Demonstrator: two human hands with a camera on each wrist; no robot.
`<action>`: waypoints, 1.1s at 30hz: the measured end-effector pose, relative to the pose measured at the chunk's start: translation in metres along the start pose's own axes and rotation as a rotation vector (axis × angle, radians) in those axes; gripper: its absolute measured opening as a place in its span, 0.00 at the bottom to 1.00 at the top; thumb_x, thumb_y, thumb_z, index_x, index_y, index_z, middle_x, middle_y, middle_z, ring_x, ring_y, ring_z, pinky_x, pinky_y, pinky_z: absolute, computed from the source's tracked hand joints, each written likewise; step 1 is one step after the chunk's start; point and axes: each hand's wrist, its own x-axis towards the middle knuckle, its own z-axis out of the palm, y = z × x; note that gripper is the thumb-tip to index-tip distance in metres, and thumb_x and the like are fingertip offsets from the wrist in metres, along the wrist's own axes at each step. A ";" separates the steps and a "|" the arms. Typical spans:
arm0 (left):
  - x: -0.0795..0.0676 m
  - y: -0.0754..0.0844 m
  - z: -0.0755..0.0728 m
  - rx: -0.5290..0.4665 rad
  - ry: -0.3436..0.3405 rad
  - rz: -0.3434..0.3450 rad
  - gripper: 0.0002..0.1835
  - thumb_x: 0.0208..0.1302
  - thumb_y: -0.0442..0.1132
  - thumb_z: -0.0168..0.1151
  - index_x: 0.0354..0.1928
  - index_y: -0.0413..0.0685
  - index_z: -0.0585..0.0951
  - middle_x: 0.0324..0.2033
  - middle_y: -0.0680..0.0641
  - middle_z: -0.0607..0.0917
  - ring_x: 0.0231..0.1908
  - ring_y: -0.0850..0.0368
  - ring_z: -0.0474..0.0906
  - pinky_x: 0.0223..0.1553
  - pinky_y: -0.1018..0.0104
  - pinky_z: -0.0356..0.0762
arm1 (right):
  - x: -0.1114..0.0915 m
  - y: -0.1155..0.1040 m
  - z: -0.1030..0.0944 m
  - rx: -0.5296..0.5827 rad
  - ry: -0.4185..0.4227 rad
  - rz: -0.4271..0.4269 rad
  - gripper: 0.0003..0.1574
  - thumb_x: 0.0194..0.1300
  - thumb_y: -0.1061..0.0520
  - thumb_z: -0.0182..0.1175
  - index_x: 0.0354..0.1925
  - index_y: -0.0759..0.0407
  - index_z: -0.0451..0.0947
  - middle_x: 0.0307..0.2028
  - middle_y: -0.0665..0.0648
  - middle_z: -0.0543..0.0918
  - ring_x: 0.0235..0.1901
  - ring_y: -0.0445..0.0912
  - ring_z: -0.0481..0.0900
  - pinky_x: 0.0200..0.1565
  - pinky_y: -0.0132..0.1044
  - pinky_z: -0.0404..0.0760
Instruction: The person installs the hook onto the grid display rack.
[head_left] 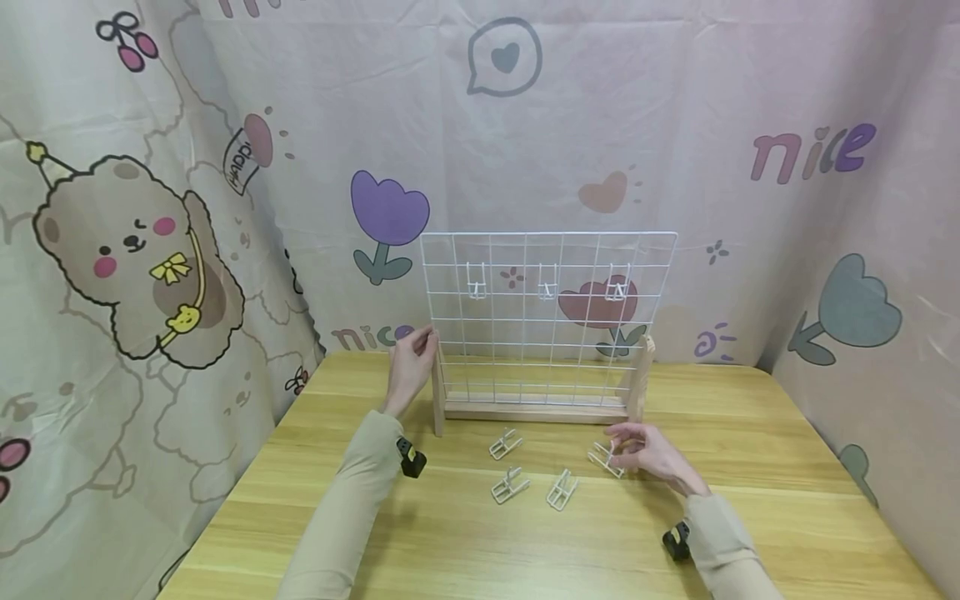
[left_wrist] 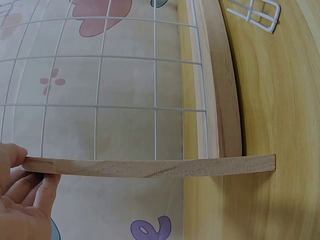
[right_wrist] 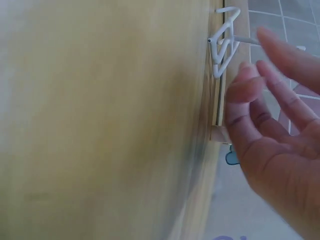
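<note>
My left hand (head_left: 411, 367) pinches the top end of the wooden side post (left_wrist: 150, 167) of a stand, thumb on one side and fingers on the other. The stand carries a white wire grid panel (head_left: 527, 319), with a few white wire hooks (head_left: 476, 289) hanging from it. My right hand (head_left: 647, 452) is low in front of the stand's right end, beside a loose white wire hook (head_left: 602, 458). In the right wrist view its fingers are loosely bent, with a gap between thumb and fingertips, next to that hook (right_wrist: 225, 45).
Several more white wire hooks, among them one near the base (head_left: 506, 443) and one closer to me (head_left: 562, 490), lie on the wooden table (head_left: 465, 550). A wooden base bar (head_left: 536, 412) joins the stand's posts. Printed curtains (head_left: 300, 100) hang behind and at both sides.
</note>
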 end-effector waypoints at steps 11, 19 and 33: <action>-0.001 0.001 0.001 -0.002 -0.002 -0.011 0.20 0.74 0.35 0.56 0.62 0.31 0.76 0.59 0.31 0.81 0.60 0.38 0.81 0.62 0.53 0.81 | 0.005 0.005 -0.001 -0.040 -0.071 0.011 0.36 0.54 0.71 0.67 0.60 0.82 0.67 0.42 0.70 0.79 0.32 0.40 0.78 0.28 0.28 0.81; 0.000 0.002 0.001 -0.006 0.002 -0.010 0.20 0.74 0.36 0.56 0.62 0.31 0.77 0.58 0.31 0.81 0.60 0.38 0.81 0.61 0.53 0.81 | 0.007 0.008 -0.001 -0.073 -0.070 0.018 0.34 0.52 0.72 0.67 0.57 0.83 0.69 0.38 0.65 0.81 0.31 0.38 0.76 0.30 0.25 0.80; 0.000 0.002 0.000 -0.005 0.001 -0.002 0.20 0.74 0.35 0.56 0.62 0.30 0.76 0.58 0.30 0.81 0.59 0.38 0.81 0.61 0.53 0.81 | 0.006 0.006 -0.001 -0.083 -0.062 0.052 0.31 0.51 0.73 0.67 0.54 0.83 0.72 0.36 0.62 0.82 0.31 0.39 0.75 0.30 0.24 0.78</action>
